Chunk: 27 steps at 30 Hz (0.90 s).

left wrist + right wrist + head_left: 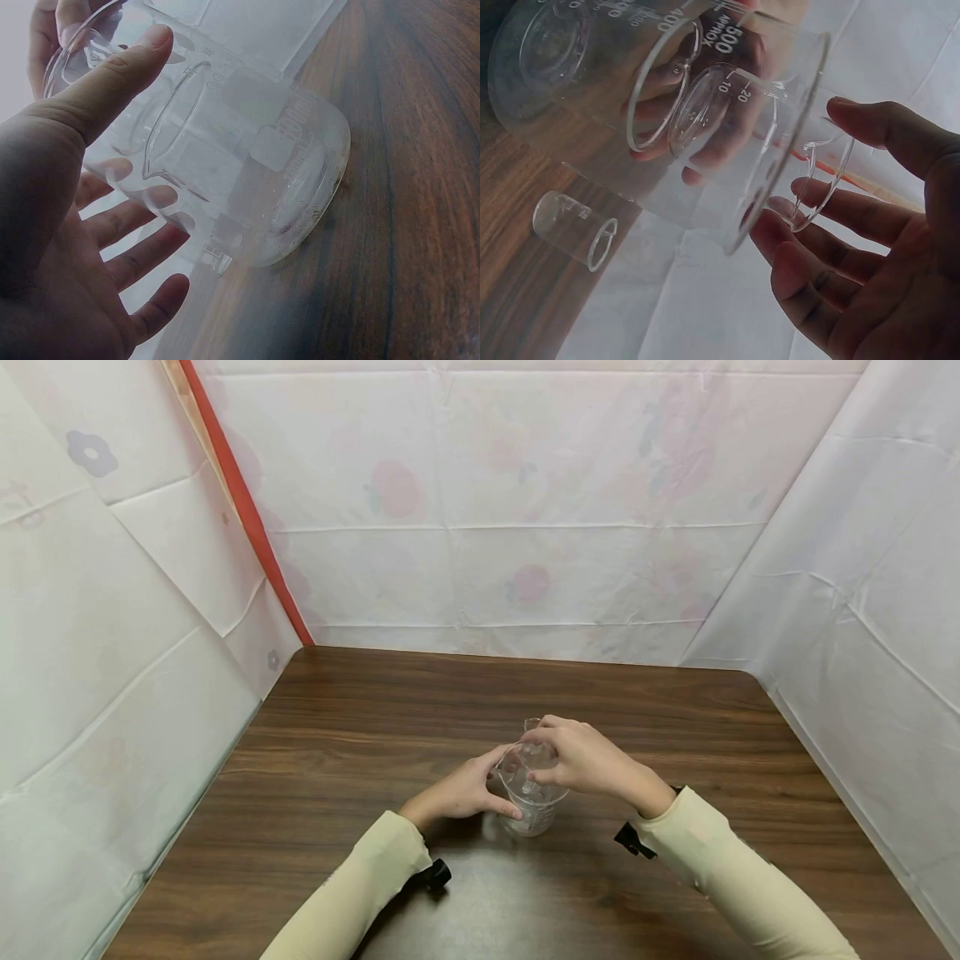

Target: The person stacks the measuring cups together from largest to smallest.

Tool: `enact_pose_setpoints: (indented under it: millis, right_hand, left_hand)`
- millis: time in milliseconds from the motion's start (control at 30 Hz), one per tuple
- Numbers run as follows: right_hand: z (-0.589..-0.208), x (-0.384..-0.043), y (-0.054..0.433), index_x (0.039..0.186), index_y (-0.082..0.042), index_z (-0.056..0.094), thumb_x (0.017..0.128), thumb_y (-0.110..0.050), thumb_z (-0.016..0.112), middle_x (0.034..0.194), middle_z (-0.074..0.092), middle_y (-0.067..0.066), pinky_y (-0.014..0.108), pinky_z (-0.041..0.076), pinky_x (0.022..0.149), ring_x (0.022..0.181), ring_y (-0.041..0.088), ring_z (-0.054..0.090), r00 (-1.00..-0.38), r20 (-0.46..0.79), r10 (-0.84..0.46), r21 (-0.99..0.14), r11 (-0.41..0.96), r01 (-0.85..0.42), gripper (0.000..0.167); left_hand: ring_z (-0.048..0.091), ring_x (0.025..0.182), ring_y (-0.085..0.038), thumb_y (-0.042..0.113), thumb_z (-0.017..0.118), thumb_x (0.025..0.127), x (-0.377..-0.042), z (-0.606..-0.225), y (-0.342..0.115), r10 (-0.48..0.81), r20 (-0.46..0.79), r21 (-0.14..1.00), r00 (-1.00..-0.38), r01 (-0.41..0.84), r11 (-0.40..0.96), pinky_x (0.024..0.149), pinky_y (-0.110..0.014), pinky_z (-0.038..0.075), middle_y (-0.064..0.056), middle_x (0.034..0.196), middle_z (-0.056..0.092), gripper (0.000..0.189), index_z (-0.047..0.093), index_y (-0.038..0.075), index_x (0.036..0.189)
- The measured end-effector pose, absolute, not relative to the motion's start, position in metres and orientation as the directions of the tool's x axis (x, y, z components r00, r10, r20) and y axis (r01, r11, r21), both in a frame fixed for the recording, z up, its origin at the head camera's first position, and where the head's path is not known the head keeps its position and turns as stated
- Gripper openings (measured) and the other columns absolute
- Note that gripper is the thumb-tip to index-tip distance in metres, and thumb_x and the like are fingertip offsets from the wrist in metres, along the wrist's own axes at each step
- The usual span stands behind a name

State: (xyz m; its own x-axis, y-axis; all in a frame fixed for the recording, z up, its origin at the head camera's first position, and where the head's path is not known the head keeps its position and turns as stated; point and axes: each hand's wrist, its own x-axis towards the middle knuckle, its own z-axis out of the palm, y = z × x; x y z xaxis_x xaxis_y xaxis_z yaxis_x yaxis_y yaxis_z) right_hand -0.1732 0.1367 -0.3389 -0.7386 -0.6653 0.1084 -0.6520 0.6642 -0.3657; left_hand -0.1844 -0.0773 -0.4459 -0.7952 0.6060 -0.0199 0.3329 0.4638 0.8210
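Observation:
A large clear glass beaker with white volume marks stands on the table, the left hand around its side, thumb on the near side and fingers on the far side. A smaller beaker sits inside it, seen through the glass. Over the mouth, the right hand pinches a small beaker near the rim between thumb and fingers. Its base, by the 10 and 20 marks, reaches down into the large beaker, close to the inner beaker's rim.
Another small beaker stands on the dark wood table, just behind the large one. White printed sheets hang along the back and both sides. A red strip runs down the back left corner.

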Motion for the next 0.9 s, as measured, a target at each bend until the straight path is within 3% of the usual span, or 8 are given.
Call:
enact_pose_setpoints:
  millis: [300, 900]
  right_hand:
    - [-0.347, -0.174, 0.133, 0.115, -0.012, 0.071, 0.078, -0.020, 0.079, 0.097, 0.065, 0.005, 0.020, 0.040, 0.057, 0.062, 0.005, 0.045, -0.728, 0.067, -0.682, -0.360, 0.664, -0.655, 0.039]
    - [-0.349, -0.171, 0.127, 0.120, -0.011, 0.069, 0.076, -0.024, 0.082, 0.096, 0.062, 0.005, 0.026, 0.047, 0.062, 0.065, 0.008, 0.048, -0.719, 0.037, -0.694, -0.203, 0.700, -0.685, 0.047]
  left_hand:
    - [0.046, 0.135, -0.022, 0.039, 0.085, 0.073, -0.184, -0.446, -0.077, 0.609, 0.002, 0.818, -0.793, 0.352, 0.455, 0.111, -0.046, 0.038, -0.004, 0.151, 0.045, 0.098, 0.031, 0.020, 0.152]
    - [0.046, 0.135, -0.023, 0.037, 0.085, 0.074, -0.184, -0.445, -0.077, 0.608, 0.010, 0.818, -0.794, 0.356, 0.451, 0.112, -0.047, 0.038, -0.005, 0.150, 0.046, 0.096, 0.032, 0.018, 0.152]
